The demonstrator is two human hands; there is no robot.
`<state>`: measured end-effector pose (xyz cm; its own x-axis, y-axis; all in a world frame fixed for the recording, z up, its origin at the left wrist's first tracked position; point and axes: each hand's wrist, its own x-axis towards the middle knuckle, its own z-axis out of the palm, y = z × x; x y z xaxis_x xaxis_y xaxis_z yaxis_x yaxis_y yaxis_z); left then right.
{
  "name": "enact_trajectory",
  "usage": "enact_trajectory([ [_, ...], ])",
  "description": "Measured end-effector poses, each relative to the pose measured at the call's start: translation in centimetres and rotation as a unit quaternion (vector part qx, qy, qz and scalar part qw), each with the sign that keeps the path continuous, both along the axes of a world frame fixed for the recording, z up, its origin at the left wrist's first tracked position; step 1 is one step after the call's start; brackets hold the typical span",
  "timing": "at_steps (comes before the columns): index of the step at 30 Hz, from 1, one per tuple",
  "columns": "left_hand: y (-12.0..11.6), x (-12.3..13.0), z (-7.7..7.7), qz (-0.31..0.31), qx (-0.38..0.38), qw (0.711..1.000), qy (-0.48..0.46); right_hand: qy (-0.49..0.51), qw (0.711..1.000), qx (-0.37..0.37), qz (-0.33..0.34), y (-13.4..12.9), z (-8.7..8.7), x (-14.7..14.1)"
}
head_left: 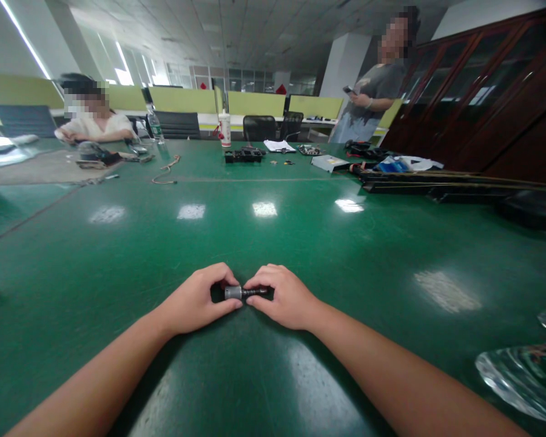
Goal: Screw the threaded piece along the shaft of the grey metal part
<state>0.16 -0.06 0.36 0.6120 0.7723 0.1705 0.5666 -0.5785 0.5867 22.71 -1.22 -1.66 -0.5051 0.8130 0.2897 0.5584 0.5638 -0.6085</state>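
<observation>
A small metal part lies level between my two hands, low in the middle of the view. Its left portion is a silver cylinder [233,292]; to the right it narrows into a dark, ridged shaft [251,292]. My left hand [201,301] has its thumb and fingers curled round the silver cylinder. On the other side, my right hand [287,297] pinches the dark shaft near where it meets the cylinder. The fingertips of both hands almost meet. Both hands are at the green tabletop [255,243].
Across the table stand a white bottle [225,128], a clear bottle [155,126] and a black device [244,155]. Long dark strips [404,182] lie back right. A clear glass object [523,376] is near right. One person sits back left; another stands back right.
</observation>
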Motion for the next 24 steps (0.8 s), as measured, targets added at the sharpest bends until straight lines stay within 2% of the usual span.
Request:
enact_trajectory([
  [24,0.07,-0.02,-0.28,-0.001,0.012,1.000,0.005,0.019,1.000,0.004,-0.019,0.22,-0.46,0.01],
])
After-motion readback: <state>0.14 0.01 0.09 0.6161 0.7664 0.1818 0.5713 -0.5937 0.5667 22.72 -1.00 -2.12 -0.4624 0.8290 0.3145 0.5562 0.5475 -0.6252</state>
